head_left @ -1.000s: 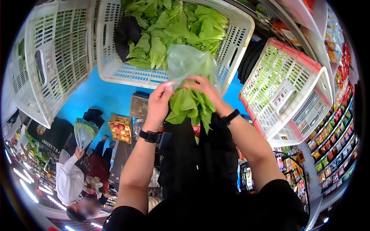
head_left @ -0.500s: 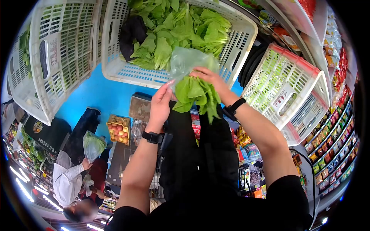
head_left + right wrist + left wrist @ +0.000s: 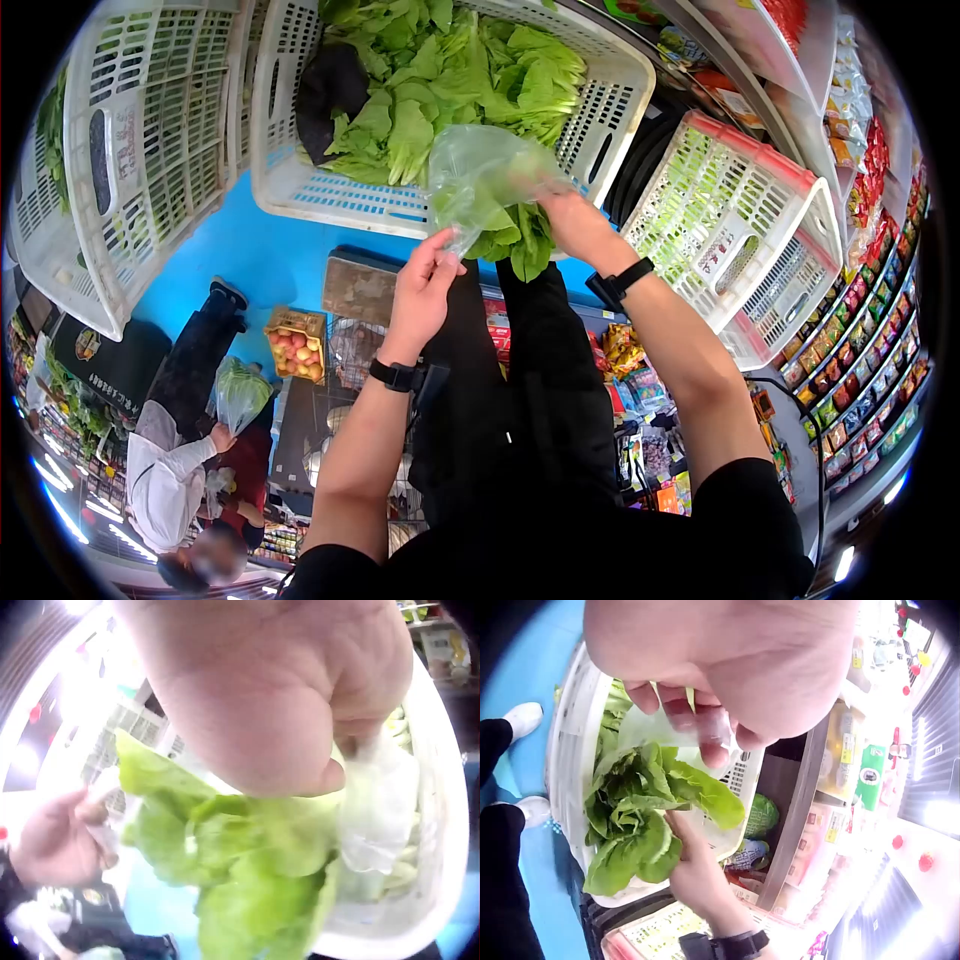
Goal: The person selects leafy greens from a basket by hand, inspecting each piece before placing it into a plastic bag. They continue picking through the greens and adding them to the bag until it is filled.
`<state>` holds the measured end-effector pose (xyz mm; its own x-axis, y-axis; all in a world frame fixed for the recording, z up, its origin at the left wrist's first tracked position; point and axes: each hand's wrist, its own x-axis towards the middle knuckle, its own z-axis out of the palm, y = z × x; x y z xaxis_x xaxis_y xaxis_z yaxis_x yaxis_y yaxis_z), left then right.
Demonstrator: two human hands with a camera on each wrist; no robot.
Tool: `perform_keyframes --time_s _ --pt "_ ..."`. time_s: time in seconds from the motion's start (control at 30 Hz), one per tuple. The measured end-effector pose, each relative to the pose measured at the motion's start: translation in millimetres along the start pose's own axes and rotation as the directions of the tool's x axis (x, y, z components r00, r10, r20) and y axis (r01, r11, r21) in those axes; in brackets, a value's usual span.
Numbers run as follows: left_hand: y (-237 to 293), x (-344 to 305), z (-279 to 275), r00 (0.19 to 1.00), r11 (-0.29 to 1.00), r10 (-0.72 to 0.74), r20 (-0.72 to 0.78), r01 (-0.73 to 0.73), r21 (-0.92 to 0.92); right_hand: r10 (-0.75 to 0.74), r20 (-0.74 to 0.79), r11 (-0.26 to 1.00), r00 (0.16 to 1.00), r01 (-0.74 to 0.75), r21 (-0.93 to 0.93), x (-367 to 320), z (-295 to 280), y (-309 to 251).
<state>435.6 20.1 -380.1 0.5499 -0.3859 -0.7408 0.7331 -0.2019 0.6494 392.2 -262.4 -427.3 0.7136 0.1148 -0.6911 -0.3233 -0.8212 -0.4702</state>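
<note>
My left hand [image 3: 420, 295] pinches the edge of a clear plastic bag [image 3: 462, 160] between thumb and fingers. At the bag's mouth my right hand [image 3: 580, 228] holds a bunch of leafy greens [image 3: 520, 240], its fingers blurred behind the plastic. In the left wrist view the loose leaves [image 3: 637, 847] spread out from the right hand. The right wrist view shows the thumb lying over the leaves [image 3: 255, 877], with bag plastic [image 3: 379, 810] beside them; the other fingers are mostly hidden. Below the bag lies a white crate [image 3: 340, 195] of similar greens [image 3: 470, 80].
Tall white crates [image 3: 165, 170] stand at left, and a red-rimmed white crate [image 3: 735, 230] at right. A box of round fruit [image 3: 297, 350] sits lower left. Beyond it another person [image 3: 165, 470] holds a bagged green vegetable [image 3: 243, 392]. Snack shelves [image 3: 870, 370] line the right side.
The right hand has turned the greens toward the bag, its fingers passing behind the plastic, and fewer leaves hang out. My left hand still pinches the bag, slightly lower than before.
</note>
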Motion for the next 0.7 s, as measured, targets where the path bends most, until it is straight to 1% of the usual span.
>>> perform_keyframes --time_s 0.03,0.07,0.1,0.17,0.2,0.27,0.3,0.33,0.37,0.4,0.43,0.5,0.53,0.6,0.63,0.67,0.7 --pt "-1.2 -1.7 0.9 1.000 0.999 0.004 0.017 -0.005 0.045 0.044 -0.010 0.989 0.999 -0.042 0.145 -0.4 -5.2 -3.7" --pt "-2.6 -4.0 3.8 1.000 0.999 0.012 0.022 -0.013 0.038 0.172 0.054 0.942 0.984 -0.180 0.284 -2.5 -6.7 -11.3" --pt "-3.4 -5.9 7.3 1.000 0.999 0.012 0.025 -0.013 0.038 0.175 0.052 0.941 0.983 -0.183 0.284 -5.8 0.5 -26.6" --pt "-4.8 -8.5 13.0 0.999 0.999 0.030 0.021 -0.030 -0.011 0.107 -0.045 0.958 0.993 -0.091 0.272 -9.0 18.5 -51.2" --pt "-4.2 -10.3 15.8 0.999 0.999 0.033 0.026 -0.032 -0.021 0.111 -0.048 0.957 0.993 -0.094 0.273 -4.6 27.6 -54.0" --pt "-3.9 -13.5 16.0 0.999 0.999 0.031 0.026 -0.031 0.005 0.076 -0.117 0.975 0.990 -0.049 0.217 5.1 51.5 -50.9" --pt "-4.1 -14.9 15.5 0.999 0.999 0.028 0.022 -0.029 0.030 0.077 -0.119 0.975 0.990 -0.050 0.218 11.9 62.0 -38.3" --pt "-4.3 -15.7 14.1 0.999 0.999 0.029 0.023 -0.030 0.032 0.118 -0.004 0.959 0.993 -0.113 0.259 21.3 71.4 -19.7" --pt "-4.9 -16.2 10.9 0.999 0.999 0.029 -0.015 -0.028 0.046 0.153 0.112 0.939 0.982 -0.179 0.292 26.2 75.6 -10.4" --pt "-5.5 -15.8 6.6 0.998 0.998 0.029 -0.051 -0.026 0.062 0.255 0.007 0.905 0.967 -0.241 0.350 19.1 69.5 -20.9" --pt "-7.3 -15.7 1.7 0.998 0.998 0.030 -0.048 -0.026 0.064 0.257 0.006 0.904 0.966 -0.243 0.352 12.0 53.7 -29.8" --pt "-11.0 -16.0 -7.5 0.998 0.996 0.025 -0.051 -0.021 0.090 0.223 0.074 0.946 0.972 -0.234 0.224 1.3 21.5 -43.4" --pt "-12.2 -16.1 -10.7 0.999 0.995 0.015 -0.048 -0.010 0.101 0.225 0.077 0.945 0.971 -0.236 0.224 0.7 16.7 -44.8" --pt "-13.5 -16.2 -10.9 0.999 0.997 0.011 -0.042 -0.008 0.079 0.058 0.054 0.944 0.997 -0.072 0.321 2.0 10.1 -45.5" --pt "-13.2 -15.9 -10.7 0.999 0.998 0.009 -0.036 -0.007 0.059 0.058 0.053 0.944 0.997 -0.072 0.321 3.8 11.5 -51.4" --pt "-12.8 -15.8 -9.0 0.999 0.998 0.010 -0.035 -0.007 0.060 0.045 0.069 0.985 0.997 -0.055 0.161 6.8 16.6 -62.3" --pt "-12.3 -15.5 -5.7 0.999 0.999 0.005 -0.039 -0.004 0.037 0.035 0.086 0.999 0.996 -0.034 -0.004 8.5 19.5 -71.0"
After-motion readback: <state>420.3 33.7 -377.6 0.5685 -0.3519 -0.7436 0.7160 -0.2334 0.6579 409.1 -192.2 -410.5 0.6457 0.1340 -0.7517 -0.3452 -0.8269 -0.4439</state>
